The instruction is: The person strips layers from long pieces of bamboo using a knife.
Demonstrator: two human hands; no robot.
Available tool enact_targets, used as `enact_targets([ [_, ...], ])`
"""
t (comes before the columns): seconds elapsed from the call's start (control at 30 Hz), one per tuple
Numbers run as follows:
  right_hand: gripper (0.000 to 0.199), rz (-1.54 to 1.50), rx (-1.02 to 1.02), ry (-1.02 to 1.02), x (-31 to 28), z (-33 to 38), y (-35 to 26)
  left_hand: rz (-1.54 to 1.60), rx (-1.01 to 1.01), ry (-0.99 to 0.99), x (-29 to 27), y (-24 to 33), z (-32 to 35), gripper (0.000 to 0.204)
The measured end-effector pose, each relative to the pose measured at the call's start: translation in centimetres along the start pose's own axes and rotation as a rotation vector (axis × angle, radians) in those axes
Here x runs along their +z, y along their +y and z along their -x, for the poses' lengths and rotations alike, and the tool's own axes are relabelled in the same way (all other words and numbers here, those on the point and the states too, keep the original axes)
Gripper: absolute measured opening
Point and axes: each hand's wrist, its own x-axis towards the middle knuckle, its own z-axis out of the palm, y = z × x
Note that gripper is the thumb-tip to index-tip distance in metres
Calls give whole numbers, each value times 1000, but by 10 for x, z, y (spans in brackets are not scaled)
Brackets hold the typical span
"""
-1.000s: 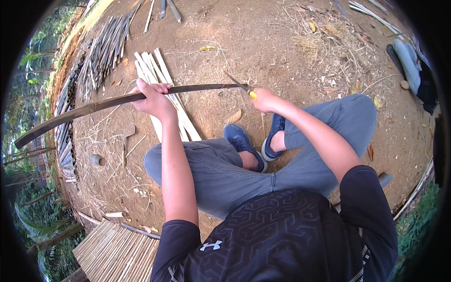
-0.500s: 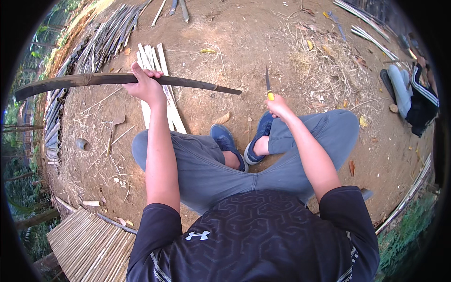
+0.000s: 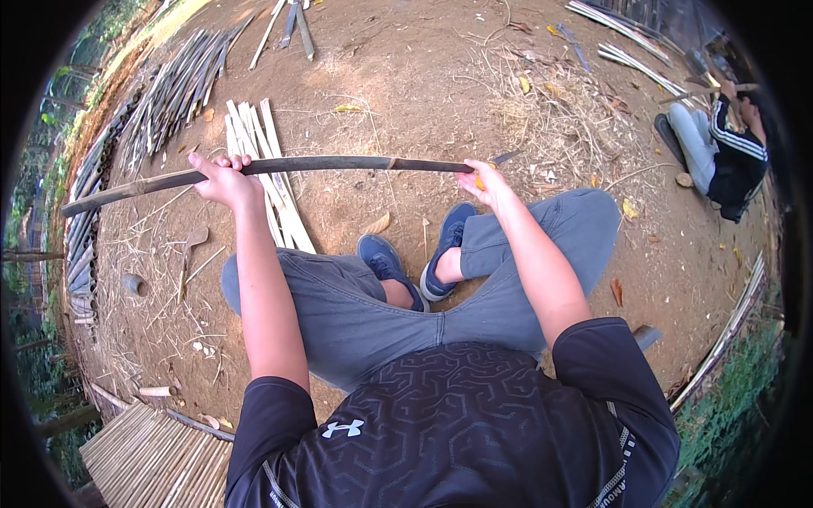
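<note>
I sit cross-legged on bare earth. My left hand grips a long dark bamboo strip held level in front of me; it runs from the far left to my right hand. My right hand holds a knife with a yellow handle, its blade meeting the right end of the strip. Pale split bamboo slats lie on the ground just under the strip, beyond my knees.
Bundles of dark bamboo strips lie at the upper left. A woven bamboo mat is at the lower left. Another person sits at the far right. Dry shavings and more strips litter the far ground.
The knife has come back onto the strip's right end after being lifted clear of it. The strip has dropped lower and sits level, and my left hand has shifted right along with it.
</note>
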Motion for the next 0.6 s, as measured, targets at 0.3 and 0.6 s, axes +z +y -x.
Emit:
enact_targets([
  [0.3, 32, -261, -65, -38, 16, 20, -29, 51, -58, -6, -14, 8, -20, 35],
  [0.6, 30, -227, -143, -1, 19, 27, -35, 26, -102, -6, -15, 4, -28, 33],
])
